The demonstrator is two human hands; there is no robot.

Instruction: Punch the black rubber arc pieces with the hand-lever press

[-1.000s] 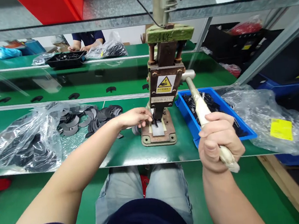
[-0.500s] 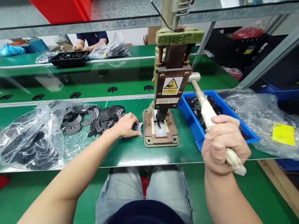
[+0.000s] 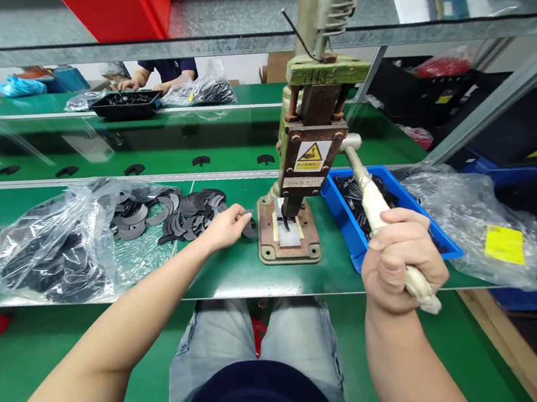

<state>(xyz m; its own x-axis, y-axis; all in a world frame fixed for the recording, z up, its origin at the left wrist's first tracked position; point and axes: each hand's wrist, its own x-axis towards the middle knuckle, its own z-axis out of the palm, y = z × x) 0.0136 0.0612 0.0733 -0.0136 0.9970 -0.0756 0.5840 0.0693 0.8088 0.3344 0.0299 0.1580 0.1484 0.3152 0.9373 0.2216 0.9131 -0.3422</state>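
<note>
My right hand (image 3: 402, 261) is wrapped round the tape-covered lever handle (image 3: 371, 197) of a green hand press (image 3: 309, 156). Under the ram, a small black part (image 3: 286, 221) sits on the pale pad of the press base (image 3: 266, 234). Left of that base, my left hand (image 3: 229, 226) pinches a dark curved piece (image 3: 249, 228) between thumb and fingers. Beyond the left wrist lies a loose pile of black crescent-shaped pieces (image 3: 191, 212), partly on clear plastic.
A clear bag (image 3: 52, 249) of dark pieces lies at left. Right of the press stand a blue bin (image 3: 354, 252) of black parts and a plastic bag with a yellow label (image 3: 504, 245). Behind runs a green belt (image 3: 162, 142) carrying spaced black parts; a person sits beyond.
My left hand has lifted slightly, and the curved piece that lay flat under its fingers is now tilted in a pinch. My right hand stays on the lever handle.
</note>
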